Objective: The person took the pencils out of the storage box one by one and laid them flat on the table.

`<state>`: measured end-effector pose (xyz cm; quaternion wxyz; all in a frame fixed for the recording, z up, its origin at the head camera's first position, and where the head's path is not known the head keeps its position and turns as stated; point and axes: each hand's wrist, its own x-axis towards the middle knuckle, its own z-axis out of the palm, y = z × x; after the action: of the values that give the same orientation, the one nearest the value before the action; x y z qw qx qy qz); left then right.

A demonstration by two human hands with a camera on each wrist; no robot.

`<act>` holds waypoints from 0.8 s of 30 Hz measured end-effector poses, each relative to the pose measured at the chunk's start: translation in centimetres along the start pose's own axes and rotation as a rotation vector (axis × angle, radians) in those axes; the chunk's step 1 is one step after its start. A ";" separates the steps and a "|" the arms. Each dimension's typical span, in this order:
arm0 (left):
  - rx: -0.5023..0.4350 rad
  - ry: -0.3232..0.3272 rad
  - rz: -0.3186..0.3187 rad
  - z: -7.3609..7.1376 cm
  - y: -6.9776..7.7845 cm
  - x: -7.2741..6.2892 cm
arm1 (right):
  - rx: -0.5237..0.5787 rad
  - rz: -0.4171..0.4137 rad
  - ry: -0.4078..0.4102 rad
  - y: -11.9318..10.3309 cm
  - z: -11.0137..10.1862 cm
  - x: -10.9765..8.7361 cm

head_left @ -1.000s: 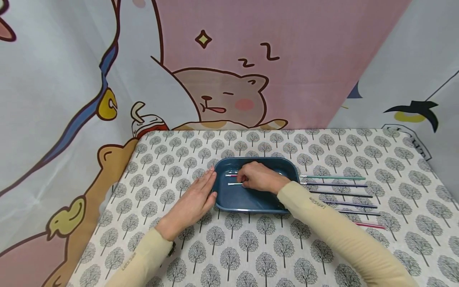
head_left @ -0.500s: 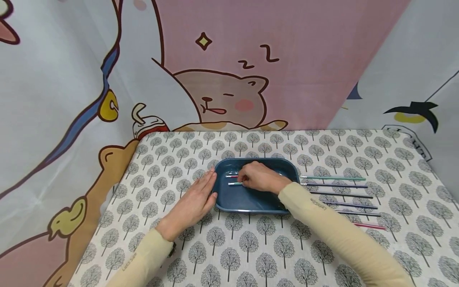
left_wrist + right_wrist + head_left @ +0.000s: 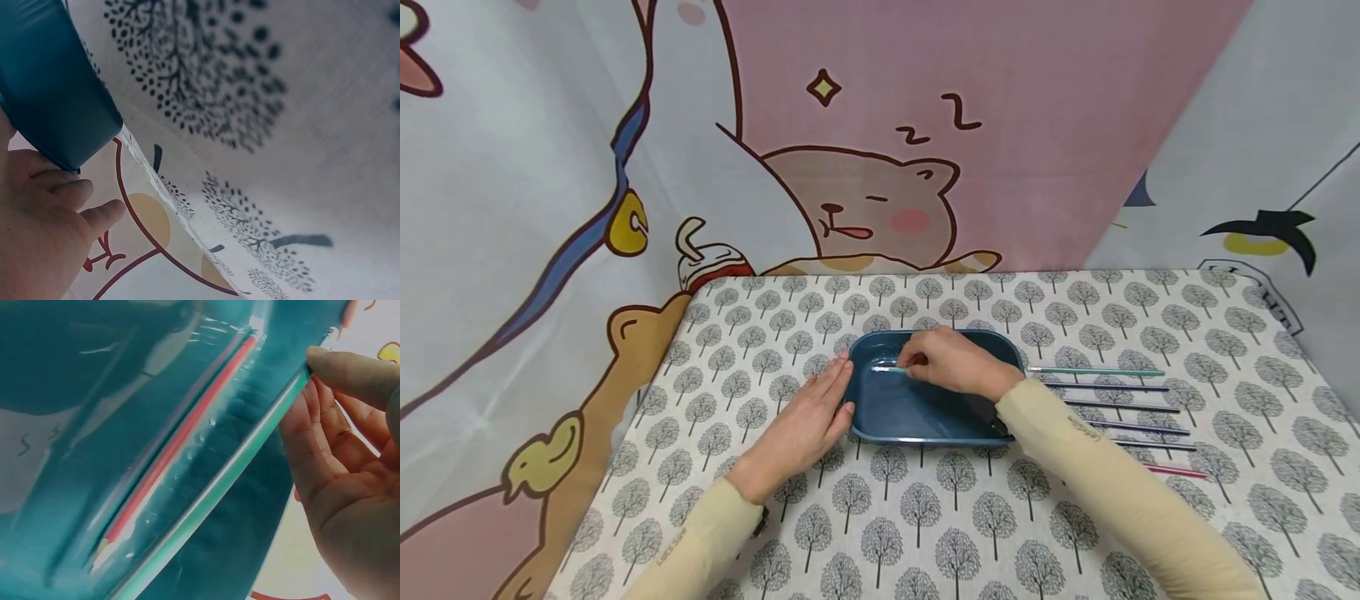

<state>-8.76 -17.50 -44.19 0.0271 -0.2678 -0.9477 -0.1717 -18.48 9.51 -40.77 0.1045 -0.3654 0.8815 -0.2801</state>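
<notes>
A dark blue tray (image 3: 925, 425) stands on the cloth in the head view. My left hand (image 3: 797, 425) rests with straight fingers against the tray's left wall; the wall (image 3: 69, 94) also shows in the left wrist view. Inside the tray, my right hand (image 3: 951, 360) pinches a green pencil (image 3: 234, 465) near its metal-capped end between thumb and fingers. A red pencil (image 3: 181, 434) lies on the tray bottom beside the green one, its sharpened tip at lower left in the right wrist view. In the head view, the hand and green pencil hide the red pencil.
Right of the tray, several pencils lie side by side: a green one (image 3: 1097, 371) farthest back, dark ones such as a black pencil (image 3: 1127, 407), and a red one (image 3: 1180, 472) nearest. The right forearm covers some of their left ends. A printed curtain (image 3: 1037, 167) hangs behind the table.
My right hand has moved the green pencil toward the tray's back wall, to where the red pencil showed before. My left hand has stayed at the left wall.
</notes>
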 end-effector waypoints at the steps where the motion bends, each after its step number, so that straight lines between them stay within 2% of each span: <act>1: 0.001 0.000 -0.001 0.0 0.0 0.0 | 0.008 0.003 0.008 -0.1 -0.1 0.0; 13: -0.001 0.000 -0.002 -0.1 0.1 0.1 | 0.048 -0.061 0.150 -2.0 -2.7 -1.1; 24: -0.005 -0.010 -0.007 -0.2 0.2 0.1 | 0.067 -0.126 0.253 -4.5 -5.3 -3.1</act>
<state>-8.70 -17.34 -43.97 0.0211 -0.2652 -0.9483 -0.1729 -15.69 11.35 -33.94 -0.0132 -0.3782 0.8531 -0.3592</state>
